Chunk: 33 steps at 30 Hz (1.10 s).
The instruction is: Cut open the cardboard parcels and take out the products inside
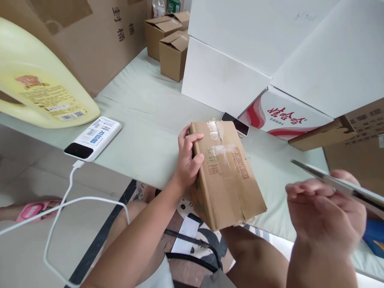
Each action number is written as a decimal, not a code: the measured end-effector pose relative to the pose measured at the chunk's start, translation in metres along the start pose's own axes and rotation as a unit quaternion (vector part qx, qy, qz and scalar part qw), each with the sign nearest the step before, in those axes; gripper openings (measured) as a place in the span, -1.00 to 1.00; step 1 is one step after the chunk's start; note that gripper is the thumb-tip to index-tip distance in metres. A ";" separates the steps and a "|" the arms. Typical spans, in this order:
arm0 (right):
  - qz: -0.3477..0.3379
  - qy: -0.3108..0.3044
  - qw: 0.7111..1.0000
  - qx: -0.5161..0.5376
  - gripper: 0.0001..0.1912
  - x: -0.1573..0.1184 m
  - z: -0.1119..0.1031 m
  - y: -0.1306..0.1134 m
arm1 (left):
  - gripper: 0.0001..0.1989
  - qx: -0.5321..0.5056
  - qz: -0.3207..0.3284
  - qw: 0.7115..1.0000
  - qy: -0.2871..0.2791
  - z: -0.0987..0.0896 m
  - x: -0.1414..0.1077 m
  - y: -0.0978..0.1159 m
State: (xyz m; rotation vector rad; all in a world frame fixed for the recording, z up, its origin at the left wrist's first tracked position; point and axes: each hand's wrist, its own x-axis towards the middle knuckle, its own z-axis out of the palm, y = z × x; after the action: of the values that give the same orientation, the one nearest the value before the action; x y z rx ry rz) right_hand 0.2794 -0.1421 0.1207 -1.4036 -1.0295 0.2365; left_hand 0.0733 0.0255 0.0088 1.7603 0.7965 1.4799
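Observation:
A taped brown cardboard box is tilted at the table's front edge, its lower end jutting out over my lap. My left hand grips its left edge, thumb and fingers on the top face. Clear tape on that face looks torn and wrinkled, and the near end has a ragged edge. Off to the right, apart from the box, my right hand is closed around a long, pointed metal blade. The blade points left; its other end runs out of view, so whether it is a knife or scissors is unclear.
Behind the box lie a phone and white cartons. Small brown boxes stand farther back. On the left are a yellow jug and a white power bank, its cable hanging over the table edge.

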 end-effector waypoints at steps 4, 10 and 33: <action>-0.011 -0.056 0.998 0.010 -0.65 0.021 0.066 -0.031 | -0.59 -0.031 0.009 0.999 -0.005 -0.001 0.001 0.002; 0.065 -0.173 0.982 -0.038 -0.77 0.023 0.088 -0.011 | -0.61 -0.012 0.008 1.000 -0.002 -0.002 0.002 0.005; -0.099 -0.166 0.934 -0.301 -0.79 0.012 0.090 -0.025 | -0.56 -0.023 -0.009 1.000 -0.012 0.000 0.004 0.003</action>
State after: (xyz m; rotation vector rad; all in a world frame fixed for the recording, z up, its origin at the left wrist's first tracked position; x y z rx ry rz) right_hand 0.2124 -0.0765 0.1333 -1.8287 -1.6060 0.0005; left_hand 0.0738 0.0270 0.0136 1.7310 0.7579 1.4509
